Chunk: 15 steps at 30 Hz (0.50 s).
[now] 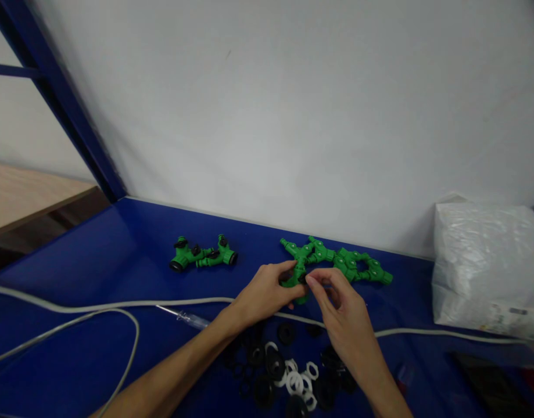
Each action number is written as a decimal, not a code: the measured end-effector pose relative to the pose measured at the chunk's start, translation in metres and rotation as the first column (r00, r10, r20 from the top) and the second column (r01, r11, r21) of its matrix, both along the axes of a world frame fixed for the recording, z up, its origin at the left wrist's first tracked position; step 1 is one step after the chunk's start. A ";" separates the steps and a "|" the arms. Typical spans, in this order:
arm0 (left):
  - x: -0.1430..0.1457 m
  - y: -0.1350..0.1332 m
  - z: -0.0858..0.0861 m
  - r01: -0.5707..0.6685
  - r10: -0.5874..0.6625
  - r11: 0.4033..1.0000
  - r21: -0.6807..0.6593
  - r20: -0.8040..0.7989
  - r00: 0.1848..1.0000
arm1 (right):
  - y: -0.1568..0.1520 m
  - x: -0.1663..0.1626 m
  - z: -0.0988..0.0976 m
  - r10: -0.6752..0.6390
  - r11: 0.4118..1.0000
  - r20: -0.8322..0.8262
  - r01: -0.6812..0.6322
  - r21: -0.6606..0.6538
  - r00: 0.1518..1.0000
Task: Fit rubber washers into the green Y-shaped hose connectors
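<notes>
The left hand point(267, 295) gripped a glossy green forked plastic fitting point(296, 280) near the smooth blue counter's point(118, 232) back edge; the right hand's point(343, 316) fingers pinched it narrowly.

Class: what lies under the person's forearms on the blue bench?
Black rings and white nuts lie scattered there; a grey cable runs beneath both wrists. The arms cover some pieces.

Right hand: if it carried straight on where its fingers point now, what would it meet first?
The green fitting pinched in the left hand; the right hand points up-left and its fingertips seem to touch it. Depth is unclear, but the row of green fittings lies behind.
</notes>
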<state>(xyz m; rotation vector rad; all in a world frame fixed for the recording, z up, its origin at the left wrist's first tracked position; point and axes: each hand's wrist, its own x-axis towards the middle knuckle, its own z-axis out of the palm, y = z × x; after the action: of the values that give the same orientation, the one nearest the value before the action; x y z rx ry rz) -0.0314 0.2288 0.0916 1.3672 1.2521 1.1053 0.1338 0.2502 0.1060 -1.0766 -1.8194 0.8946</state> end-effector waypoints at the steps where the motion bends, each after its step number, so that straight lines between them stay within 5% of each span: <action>1: 0.000 0.000 0.000 0.005 -0.005 1.000 0.003 -0.005 1.000 | 0.000 0.000 0.000 0.003 1.000 -0.004 -0.003 -0.002 1.000; 15: -0.004 -0.003 0.009 0.029 -0.021 0.998 0.062 -0.135 0.991 | 0.008 0.001 0.002 0.085 0.976 -0.146 -0.112 -0.185 0.986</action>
<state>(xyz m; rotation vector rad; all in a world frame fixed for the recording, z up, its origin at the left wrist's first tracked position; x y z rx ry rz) -0.0351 0.2255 0.1005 1.5226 1.3018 1.0580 0.1347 0.2586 0.1083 -1.0222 -1.7103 1.1955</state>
